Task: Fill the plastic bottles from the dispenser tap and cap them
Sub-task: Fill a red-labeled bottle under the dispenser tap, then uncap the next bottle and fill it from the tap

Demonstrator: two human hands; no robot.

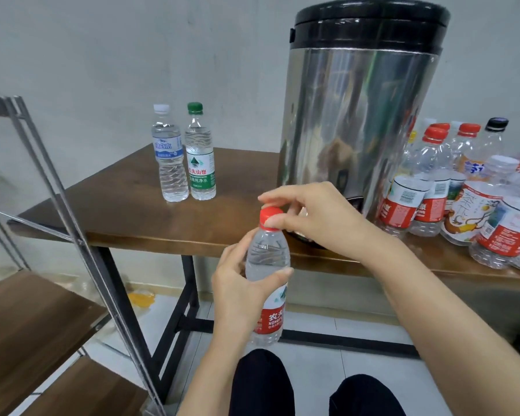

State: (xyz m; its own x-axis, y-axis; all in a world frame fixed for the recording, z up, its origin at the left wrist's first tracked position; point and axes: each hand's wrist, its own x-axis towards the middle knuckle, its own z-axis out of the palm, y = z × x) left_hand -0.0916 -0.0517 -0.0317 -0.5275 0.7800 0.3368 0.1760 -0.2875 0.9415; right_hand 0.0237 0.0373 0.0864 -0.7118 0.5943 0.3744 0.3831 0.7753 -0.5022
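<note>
Dark-trousered knees (pixel 261 382) sit at the near edge of the view, above a pale tiled floor (pixel 357 358). Just above them the left hand (pixel 237 283) grasps a clear plastic bottle (pixel 267 256) round its body. The fingers wrap behind it and the thumb lies across the front, above the red and white label. The bottle stands nearly upright in the air, in front of the table's near edge, and looks filled with clear liquid. The right hand (pixel 309 214) reaches in from the right and pinches the red cap (pixel 269 216) on the bottle's neck between thumb and fingertips.

Beyond the hands a brown wooden table (pixel 132 211) on a black frame carries a tall steel dispenser (pixel 357 115) with a black lid; its tap is hidden behind the right hand. On the far left of the tabletop a white-capped bottle (pixel 170 157) and a green-capped bottle (pixel 200 157) stand upright, touching each other, both holding clear liquid. Right of the dispenser a cluster of bottles (pixel 463 190) with red, black and white caps stands packed together; their contents cannot be made out. A metal-framed shelf unit (pixel 27 325) with wooden boards fills the near left.
</note>
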